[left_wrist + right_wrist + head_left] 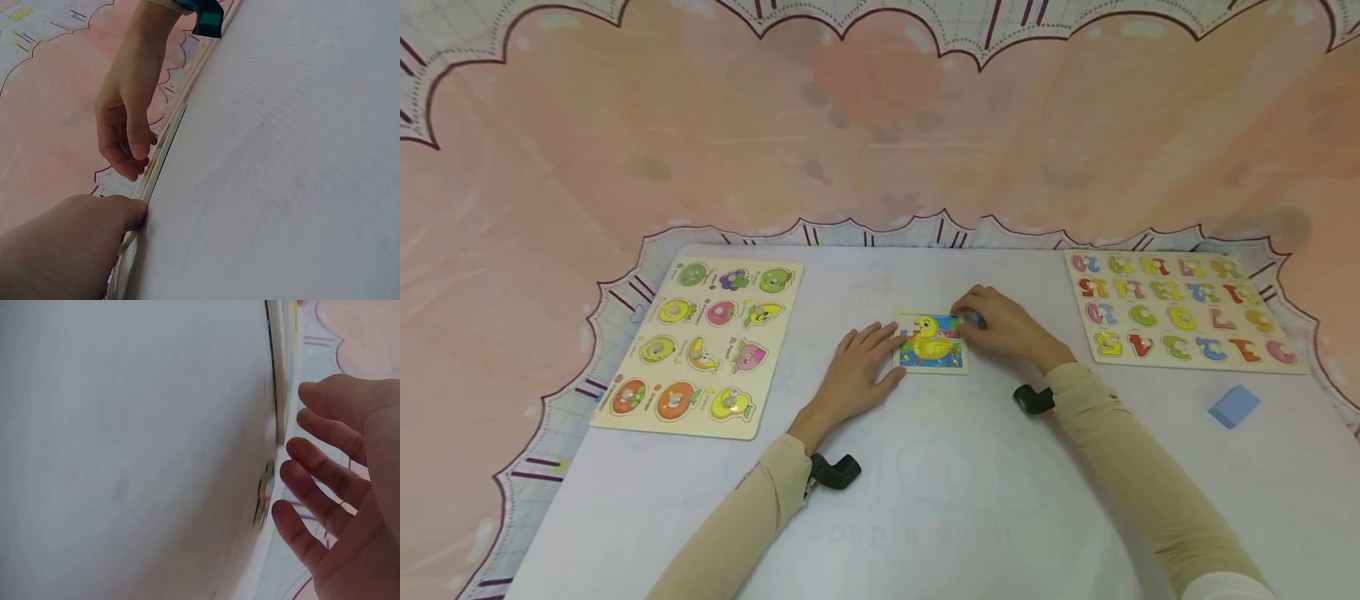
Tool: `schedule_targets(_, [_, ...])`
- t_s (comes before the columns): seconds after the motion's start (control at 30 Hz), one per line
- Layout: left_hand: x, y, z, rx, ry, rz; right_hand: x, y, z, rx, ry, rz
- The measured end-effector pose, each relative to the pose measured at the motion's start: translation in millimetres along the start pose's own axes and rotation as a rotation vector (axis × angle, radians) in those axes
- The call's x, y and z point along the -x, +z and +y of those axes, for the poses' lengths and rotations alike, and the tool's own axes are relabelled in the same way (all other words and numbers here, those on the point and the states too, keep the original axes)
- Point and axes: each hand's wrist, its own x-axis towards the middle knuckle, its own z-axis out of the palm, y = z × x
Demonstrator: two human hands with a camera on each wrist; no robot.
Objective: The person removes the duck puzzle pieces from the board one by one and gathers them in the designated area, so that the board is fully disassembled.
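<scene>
A small wooden puzzle (931,343) with a yellow duck on a blue ground lies flat in the middle of the table. My left hand (852,377) rests at its left side, fingers extended and one fingertip over the picture. In the left wrist view the left thumb (132,211) touches the board's edge. Over the upper right corner is my right hand (1006,327), its fingers loosely bent and apart in the right wrist view, with nothing between them. Beside the board, partly hidden under that hand, lies a small loose piece (264,495).
On the left lies a fruit puzzle board (692,346); a number puzzle board (1183,315) is at the far right. A blue block (1234,407) sits below the number board. The white table (940,500) meets a patterned pink cloth (880,158) at its back edge.
</scene>
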Motion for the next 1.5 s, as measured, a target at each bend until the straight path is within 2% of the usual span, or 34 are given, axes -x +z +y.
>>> schedule_targets(0.37, [-0.1,1.3,-0.6,0.01,-0.009,-0.017,-16.6,9,-21,-0.043,-0.072,-0.082])
schedule_targets(0.7, [-0.8,3.5,-0.8,0.007,-0.012,-0.025,-22.9,14,-29,0.047,-0.088,-0.134])
schedule_targets(0.9, [-1.9,4.0,-0.8,0.003,-0.011,-0.018,-22.8,16,-26,0.013,-0.084,-0.122])
schedule_targets(1.17, [-2.5,4.5,0.2,0.006,0.002,-0.016,-20.1,19,-23,-0.1,-0.03,-0.097])
schedule_targets(1.5, [-0.2,1.6,-3.8,-0.02,0.009,-0.01,-17.1,21,-25,-0.167,-0.074,-0.051])
